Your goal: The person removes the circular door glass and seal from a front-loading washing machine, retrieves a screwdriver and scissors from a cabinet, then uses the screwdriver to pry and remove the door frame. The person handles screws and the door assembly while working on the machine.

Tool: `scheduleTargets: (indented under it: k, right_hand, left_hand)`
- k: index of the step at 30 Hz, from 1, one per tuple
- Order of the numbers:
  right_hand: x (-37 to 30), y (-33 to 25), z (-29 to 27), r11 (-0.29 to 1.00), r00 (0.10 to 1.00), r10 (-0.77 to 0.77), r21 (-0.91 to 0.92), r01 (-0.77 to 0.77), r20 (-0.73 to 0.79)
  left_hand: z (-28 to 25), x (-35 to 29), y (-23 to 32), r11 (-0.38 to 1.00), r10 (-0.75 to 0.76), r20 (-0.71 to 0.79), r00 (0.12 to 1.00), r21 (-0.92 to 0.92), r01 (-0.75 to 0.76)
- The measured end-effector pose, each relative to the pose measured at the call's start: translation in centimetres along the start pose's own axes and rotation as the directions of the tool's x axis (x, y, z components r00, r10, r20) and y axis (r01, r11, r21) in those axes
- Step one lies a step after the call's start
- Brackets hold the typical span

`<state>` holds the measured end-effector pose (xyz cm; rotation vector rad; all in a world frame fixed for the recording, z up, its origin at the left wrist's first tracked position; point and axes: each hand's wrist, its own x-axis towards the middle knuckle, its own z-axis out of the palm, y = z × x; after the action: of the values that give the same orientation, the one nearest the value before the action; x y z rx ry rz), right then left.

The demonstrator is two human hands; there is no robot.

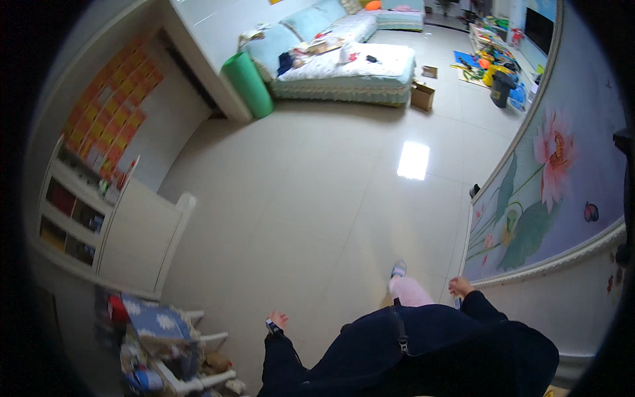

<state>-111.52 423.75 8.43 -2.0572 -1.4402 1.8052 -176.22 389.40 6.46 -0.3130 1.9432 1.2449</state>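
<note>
We walk the tiled floor [317, 198]. Left hand [278, 321] hangs loosely open, empty, over bare tile; right hand [460, 286], curled, grip unclear, swings just beside the flower-painted wall [529, 212]. Risk, we judge: knuckles scraping it, or slipping on glossy tile.

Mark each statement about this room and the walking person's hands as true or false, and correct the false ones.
1. Both hands hold a box. False: the left hand and right hand look empty.
2. A green roll leans beside the light blue sofa. True.
3. The wall on the person's right bears a lotus flower mural. True.
4. The white shelf unit stands on the person's right. False: it is on the left.
5. The tiled floor is carpeted. False: it is bare and glossy.
</note>
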Motion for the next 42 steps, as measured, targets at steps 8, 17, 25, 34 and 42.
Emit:
scheduleTargets:
  k: [8, 17, 25, 34, 42]
  right_hand:
    - [7.0, 11.2, -11.5, 0.178, 0.870, -0.141, -0.852, 0.492, 0.473]
    - [17.9, -4.7, -17.3, 0.889, 0.953, 0.214, 0.446, -0.100, -0.213]
    - [27.4, -20.8, -22.1, 0.840, 0.929, 0.278, 0.530, -0.113, -0.243]
    - [31.6, -31.4, -33.6, 0.796, 0.758, 0.209, 0.558, 0.236, -0.618]
    - [28.6, -36.9, -46.2, 0.709, 0.593, 0.172, 0.517, 0.479, -0.787]
  left_hand:
    - [29.1, 3.8, 15.8, 0.903, -0.323, 0.337, 0.884, 0.390, 0.181]
    - [45.5, 6.6, 22.0, 0.784, -0.511, 0.244, 0.824, 0.524, 0.331]
    - [61.0, 16.9, 30.2, 0.751, -0.523, 0.213, 0.825, 0.573, 0.328]
    - [94.2, 23.4, 47.7, 0.688, -0.287, 0.360, 0.888, 0.722, -0.071]
    - [135.3, 2.1, 45.2, 0.747, -0.359, 0.820, 0.446, 0.539, -0.390]
